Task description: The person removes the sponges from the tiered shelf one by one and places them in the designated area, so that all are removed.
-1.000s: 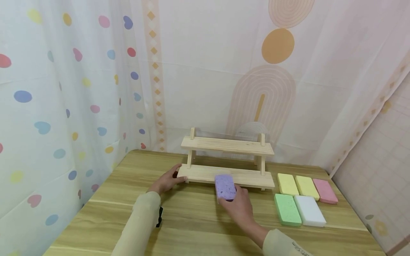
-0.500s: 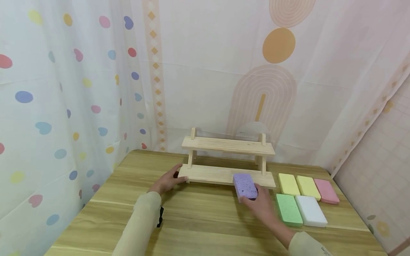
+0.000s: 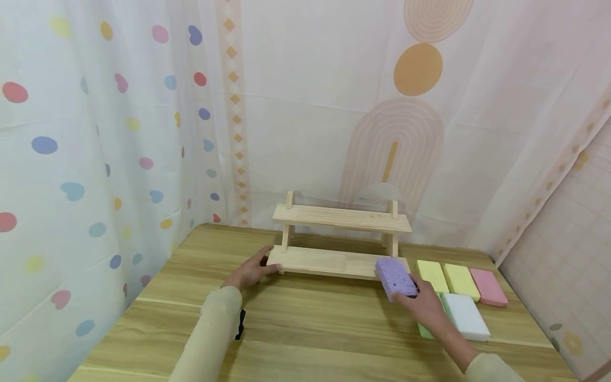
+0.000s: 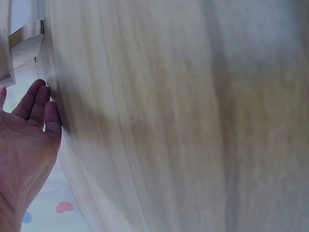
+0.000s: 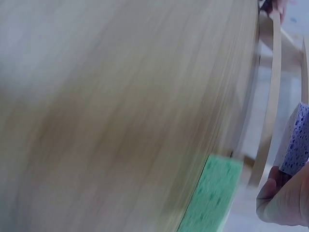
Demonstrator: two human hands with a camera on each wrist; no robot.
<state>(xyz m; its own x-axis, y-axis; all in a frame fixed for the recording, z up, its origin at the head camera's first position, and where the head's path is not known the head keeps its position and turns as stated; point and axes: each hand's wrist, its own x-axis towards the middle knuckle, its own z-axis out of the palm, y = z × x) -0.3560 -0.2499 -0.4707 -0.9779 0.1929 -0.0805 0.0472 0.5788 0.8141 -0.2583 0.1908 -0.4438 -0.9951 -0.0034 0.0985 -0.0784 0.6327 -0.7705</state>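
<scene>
In the head view, my right hand (image 3: pixel 425 305) pinches a purple sponge (image 3: pixel 396 277) between thumb and fingers. The sponge tilts in front of the right end of the lower shelf, overlapping it. My left hand (image 3: pixel 250 269) rests at the left end of the wooden two-tier rack (image 3: pixel 329 261), thumb at the front corner and index finger at the back one. In the left wrist view its other fingers extend fairly straight beside the table. The right wrist view shows part of the purple sponge (image 5: pixel 298 140) at the right edge, above a green sponge (image 5: pixel 212 193).
Right of the rack lie two yellow sponges (image 3: pixel 461 282), a pink one (image 3: pixel 489 287) and a white one (image 3: pixel 465 317). My right hand and wrist partly hide the green sponge. Patterned curtains (image 3: pixel 305 132) hang behind the wooden table (image 3: pixel 305 329).
My right hand has carried the purple sponge rightward along the lower shelf's front, from its middle to its right end, covering part of the green sponge. My left hand stays at the rack.
</scene>
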